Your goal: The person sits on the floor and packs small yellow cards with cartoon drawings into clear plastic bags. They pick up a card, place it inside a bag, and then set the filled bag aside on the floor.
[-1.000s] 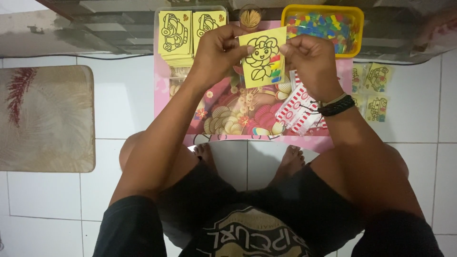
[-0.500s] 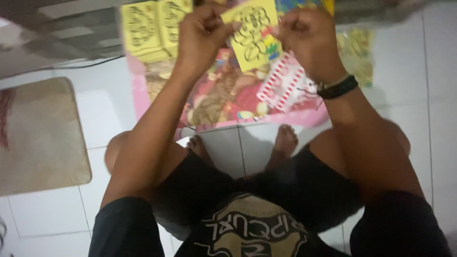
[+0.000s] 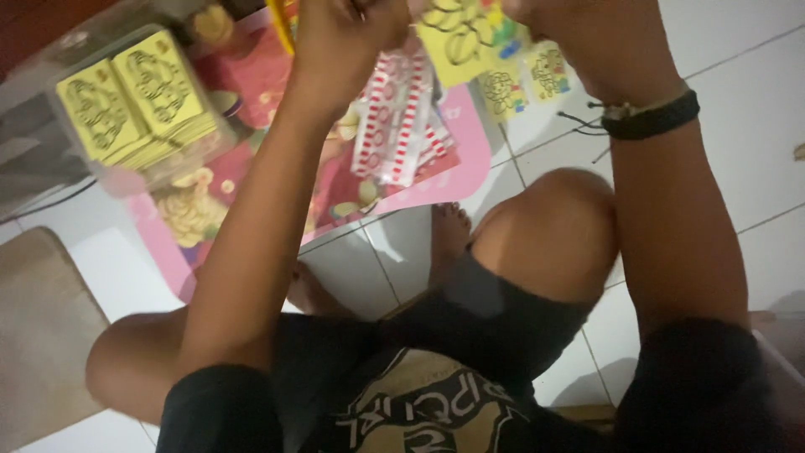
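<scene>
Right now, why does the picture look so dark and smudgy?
In the head view the light is dim and the frame is tilted. The left hand and right hand are cut off by the top edge and smeared by motion, as is the yellow card between them. The clear box of yellow cards and pink mat look soft but readable.

Left hand [image 3: 348,33], right hand [image 3: 587,33] raised, closed.

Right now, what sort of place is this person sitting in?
Probably a home floor used for children's craft. The person sits on white floor tiles, with a pink cartoon-printed plastic mat spread out and a clear plastic box of yellow picture cards beside it.
</scene>
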